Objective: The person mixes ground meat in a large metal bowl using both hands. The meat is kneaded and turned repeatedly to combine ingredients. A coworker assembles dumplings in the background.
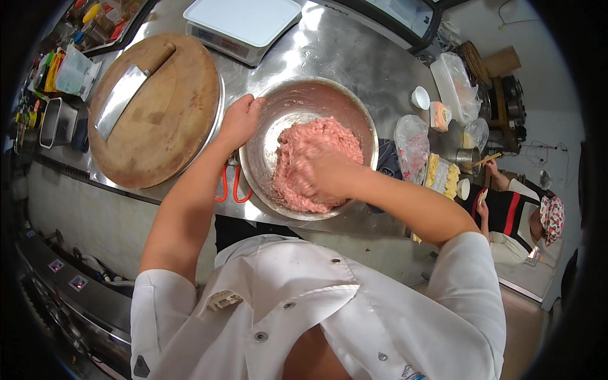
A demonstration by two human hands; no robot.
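A wide stainless steel mixing bowl (365, 114) stands on the metal worktop before me, with a mass of pink minced meat (332, 133) in it. My left hand (241, 121) grips the bowl's left rim, thumb over the edge. Inside the bowl, my right hand (320, 171) is pressed into the mince; its fingers are blurred and partly sunk in the meat, so their pose is hidden. Against the bowl's lower left side lie the red-orange handles of a pair of scissors (232, 185), their upper part largely hidden.
Left of the bowl, a cleaver (121, 102) lies on a round wooden chopping board (185, 104). A scale (242, 23) stands behind. To the right are a plastic bag (411, 147), a small white bowl (420, 98) and yellow dumpling-like pieces (451, 180). A co-worker (508, 213) holds chopsticks over a metal pot (468, 159).
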